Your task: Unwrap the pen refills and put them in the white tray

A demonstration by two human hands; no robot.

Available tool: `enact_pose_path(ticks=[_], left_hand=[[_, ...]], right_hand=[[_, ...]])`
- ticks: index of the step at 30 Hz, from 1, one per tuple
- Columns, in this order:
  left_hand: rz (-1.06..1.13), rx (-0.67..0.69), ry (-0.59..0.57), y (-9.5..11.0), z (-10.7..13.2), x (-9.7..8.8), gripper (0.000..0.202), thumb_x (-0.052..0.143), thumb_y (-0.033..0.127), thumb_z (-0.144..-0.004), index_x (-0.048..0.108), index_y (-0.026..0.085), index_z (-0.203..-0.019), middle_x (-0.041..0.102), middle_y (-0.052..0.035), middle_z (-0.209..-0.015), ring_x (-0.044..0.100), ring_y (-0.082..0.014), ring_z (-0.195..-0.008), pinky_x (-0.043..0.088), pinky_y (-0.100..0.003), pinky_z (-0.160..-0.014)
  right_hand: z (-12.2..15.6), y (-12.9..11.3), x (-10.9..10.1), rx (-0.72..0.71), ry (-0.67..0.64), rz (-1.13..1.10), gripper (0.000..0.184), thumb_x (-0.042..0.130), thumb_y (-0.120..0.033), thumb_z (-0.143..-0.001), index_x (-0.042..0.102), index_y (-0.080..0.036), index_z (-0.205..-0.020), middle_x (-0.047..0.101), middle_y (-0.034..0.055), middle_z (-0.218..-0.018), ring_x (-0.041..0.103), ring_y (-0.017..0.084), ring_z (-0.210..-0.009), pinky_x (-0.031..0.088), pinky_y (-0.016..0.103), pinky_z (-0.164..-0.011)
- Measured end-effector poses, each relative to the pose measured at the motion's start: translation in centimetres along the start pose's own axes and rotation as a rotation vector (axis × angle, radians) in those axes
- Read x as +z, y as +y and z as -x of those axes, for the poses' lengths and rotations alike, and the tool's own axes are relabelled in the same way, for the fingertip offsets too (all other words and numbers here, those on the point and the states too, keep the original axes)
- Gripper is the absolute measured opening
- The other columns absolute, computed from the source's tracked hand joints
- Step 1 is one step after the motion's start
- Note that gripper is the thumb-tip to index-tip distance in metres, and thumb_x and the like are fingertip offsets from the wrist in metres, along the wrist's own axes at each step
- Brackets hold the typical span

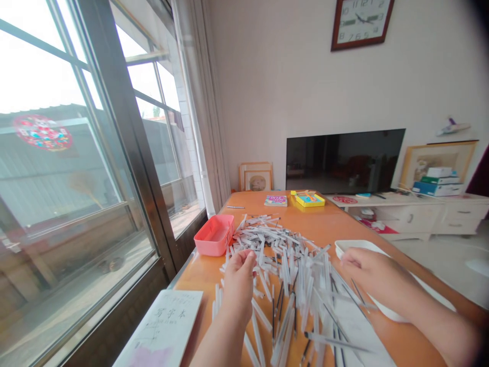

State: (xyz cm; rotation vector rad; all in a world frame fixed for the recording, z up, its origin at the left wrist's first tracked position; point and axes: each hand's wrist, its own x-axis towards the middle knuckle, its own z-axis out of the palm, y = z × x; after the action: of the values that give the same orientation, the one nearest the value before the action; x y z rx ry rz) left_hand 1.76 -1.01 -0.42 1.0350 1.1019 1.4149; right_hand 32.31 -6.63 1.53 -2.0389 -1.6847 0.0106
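Note:
Many translucent white pen barrels and thin black pen refills lie heaped and scattered across the table. My left hand is over the left side of the heap, thumb and fingers pressed together; I cannot make out anything between them. To the right, my right hand is closed with its fingers curled under, above the white tray. Its fingertips are mostly hidden, so whatever they grip does not show. The forearm covers much of the tray.
A pink plastic basket stands by the window at left. Nearer me lies a white notebook. At the table's far end are a pen, a small purple book and a yellow box. A television stands beyond.

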Motion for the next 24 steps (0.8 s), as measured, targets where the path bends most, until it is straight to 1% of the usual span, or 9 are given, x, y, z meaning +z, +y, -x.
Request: enact_pose_path(ticks=[3, 6, 9, 11, 13, 16, 19, 21, 24], left_hand=[[0.008, -0.003, 0.008, 0.0, 0.0, -0.1, 0.047, 0.074, 0.057, -0.072, 0.065, 0.017, -0.095, 0.068, -0.0087, -0.096, 0.061, -0.0197, -0.085, 0.043, -0.031, -0.073], [0.015, -0.004, 0.01, 0.1, 0.0, -0.2, 0.046, 0.072, 0.057, -0.074, 0.065, 0.017, -0.097, 0.068, -0.0089, -0.097, 0.062, -0.0192, -0.085, 0.044, -0.03, -0.073], [0.025, -0.01, 0.012, 0.2, 0.0, -0.3, 0.043, 0.071, 0.054, -0.075, 0.065, 0.017, -0.095, 0.069, -0.0078, -0.095, 0.062, -0.0184, -0.083, 0.043, -0.029, -0.071], [0.036, -0.017, 0.008, 0.3, 0.0, -0.3, 0.042, 0.072, 0.053, -0.074, 0.064, 0.017, -0.095, 0.068, -0.007, -0.093, 0.062, -0.0181, -0.081, 0.043, -0.029, -0.071], [0.044, -0.023, 0.003, 0.4, 0.0, -0.4, 0.042, 0.071, 0.052, -0.074, 0.064, 0.017, -0.096, 0.068, -0.0064, -0.091, 0.062, -0.0182, -0.081, 0.043, -0.029, -0.071], [0.049, -0.024, 0.0, 0.5, 0.1, -0.4, 0.04, 0.07, 0.052, -0.075, 0.064, 0.018, -0.094, 0.067, -0.0049, -0.089, 0.06, -0.0176, -0.081, 0.042, -0.028, -0.07], [0.038, -0.015, -0.013, 0.3, 0.0, -0.3, 0.035, 0.068, 0.05, -0.078, 0.063, 0.018, -0.093, 0.064, -0.0025, -0.084, 0.058, -0.0161, -0.077, 0.042, -0.028, -0.069], [-0.012, 0.012, -0.032, 0.1, 0.0, -0.3, 0.032, 0.066, 0.047, -0.08, 0.063, 0.018, -0.094, 0.063, -0.0023, -0.081, 0.057, -0.0163, -0.075, 0.042, -0.028, -0.069], [-0.178, 0.121, -0.087, 0.0, 0.1, -0.3, 0.023, 0.061, 0.038, -0.085, 0.065, 0.019, -0.097, 0.067, -0.0055, -0.087, 0.06, -0.0196, -0.081, 0.045, -0.032, -0.075]], right_hand=[[0.6, -4.7, 1.2, -0.12, -0.171, 0.015, 0.02, 0.05, -0.031, -0.085, 0.063, -0.024, -0.072, 0.065, -0.0022, -0.067, 0.058, 0.015, -0.063, 0.029, 0.026, -0.056], [1.3, -8.9, 2.9, -0.19, -0.236, 0.115, 0.017, 0.052, -0.026, -0.082, 0.064, -0.023, -0.07, 0.069, 0.0001, -0.073, 0.062, 0.016, -0.069, 0.029, 0.027, -0.059], [1.8, -11.6, 4.9, -0.211, -0.253, 0.234, 0.021, 0.054, -0.033, -0.085, 0.068, -0.023, -0.074, 0.073, 0.0053, -0.078, 0.067, 0.022, -0.076, 0.033, 0.029, -0.062], [1.9, -12.4, 6.2, -0.221, -0.263, 0.285, 0.026, 0.055, -0.041, -0.086, 0.07, -0.022, -0.078, 0.075, 0.0093, -0.082, 0.069, 0.027, -0.082, 0.037, 0.031, -0.065], [1.9, -12.7, 7.2, -0.222, -0.275, 0.308, 0.029, 0.056, -0.046, -0.086, 0.072, -0.021, -0.081, 0.075, 0.0119, -0.085, 0.07, 0.031, -0.086, 0.041, 0.034, -0.068], [1.6, -12.7, 8.0, -0.182, -0.305, 0.32, 0.026, 0.057, -0.041, -0.085, 0.073, -0.021, -0.082, 0.076, 0.0132, -0.087, 0.071, 0.032, -0.087, 0.042, 0.034, -0.069], [1.3, -12.5, 8.0, -0.128, -0.324, 0.335, 0.022, 0.054, -0.033, -0.084, 0.073, -0.021, -0.08, 0.077, 0.0134, -0.087, 0.071, 0.031, -0.085, 0.039, 0.032, -0.064], [1.0, -12.4, 7.6, -0.11, -0.307, 0.344, 0.021, 0.052, -0.03, -0.083, 0.072, -0.022, -0.08, 0.077, 0.0123, -0.086, 0.071, 0.03, -0.083, 0.034, 0.031, -0.06], [0.8, -12.4, 6.4, -0.108, -0.255, 0.328, 0.019, 0.052, -0.03, -0.081, 0.069, -0.024, -0.077, 0.076, 0.0085, -0.081, 0.069, 0.027, -0.077, 0.026, 0.031, -0.056]])
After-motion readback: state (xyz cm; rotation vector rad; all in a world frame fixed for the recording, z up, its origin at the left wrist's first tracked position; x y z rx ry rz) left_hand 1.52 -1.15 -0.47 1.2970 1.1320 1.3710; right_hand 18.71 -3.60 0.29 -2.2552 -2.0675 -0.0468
